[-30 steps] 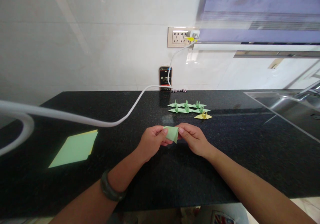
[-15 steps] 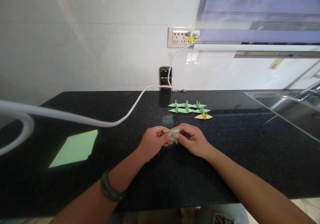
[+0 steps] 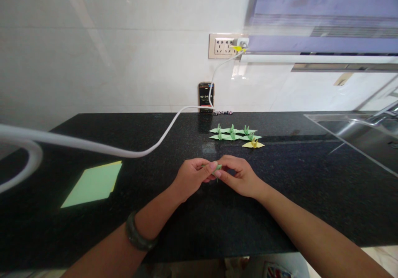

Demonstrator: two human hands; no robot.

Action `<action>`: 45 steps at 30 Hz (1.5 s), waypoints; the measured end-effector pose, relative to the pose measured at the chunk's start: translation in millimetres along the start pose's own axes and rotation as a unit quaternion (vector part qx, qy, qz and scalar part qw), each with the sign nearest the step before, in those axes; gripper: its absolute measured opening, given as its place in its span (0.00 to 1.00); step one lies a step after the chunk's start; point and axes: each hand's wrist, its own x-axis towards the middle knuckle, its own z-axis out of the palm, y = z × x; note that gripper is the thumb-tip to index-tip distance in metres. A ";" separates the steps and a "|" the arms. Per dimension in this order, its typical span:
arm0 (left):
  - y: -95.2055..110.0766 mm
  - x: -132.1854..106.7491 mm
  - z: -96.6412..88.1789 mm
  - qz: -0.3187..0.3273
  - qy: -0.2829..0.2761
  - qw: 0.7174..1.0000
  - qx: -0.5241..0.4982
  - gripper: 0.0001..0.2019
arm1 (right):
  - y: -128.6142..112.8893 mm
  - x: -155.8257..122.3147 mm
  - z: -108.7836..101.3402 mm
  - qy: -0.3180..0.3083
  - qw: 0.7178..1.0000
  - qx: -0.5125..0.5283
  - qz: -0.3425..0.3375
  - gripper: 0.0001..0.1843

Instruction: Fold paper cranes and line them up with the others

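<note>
My left hand (image 3: 192, 177) and my right hand (image 3: 239, 176) meet over the black counter (image 3: 280, 195), fingers pinched together on a small folded green paper (image 3: 217, 168). Only a sliver of the paper shows between my fingertips; the rest is hidden by them. A dark band sits on my left wrist (image 3: 137, 233).
Several folded green paper cranes (image 3: 231, 133) and a yellow crane (image 3: 253, 143) lie behind my hands. A stack of flat green and yellow sheets (image 3: 93, 183) lies at the left. A white cable (image 3: 130, 151) crosses the counter to a phone (image 3: 205, 97) leaning on the wall. A steel sink (image 3: 357, 131) is at the right.
The green paper has been folded down from a broad flap to a thin sliver, and both hands have closed in over it and dropped slightly toward the counter.
</note>
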 end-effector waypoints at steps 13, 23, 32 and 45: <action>-1.2 2.3 -5.9 0.023 0.007 0.997 0.079 0.21 | 0.4 1.2 -1.8 0.014 0.998 0.041 0.035 0.14; -12.5 5.8 -10.8 0.060 0.017 0.984 0.164 0.19 | 4.9 -1.5 0.2 -0.011 0.982 0.166 0.093 0.11; -7.4 4.2 -10.3 0.063 0.024 0.982 0.174 0.20 | 6.7 -1.1 2.7 -0.037 0.962 0.230 0.144 0.12; -7.1 5.3 -7.1 0.032 0.015 0.989 0.146 0.22 | 5.5 -0.4 2.3 -0.039 0.962 0.236 0.134 0.14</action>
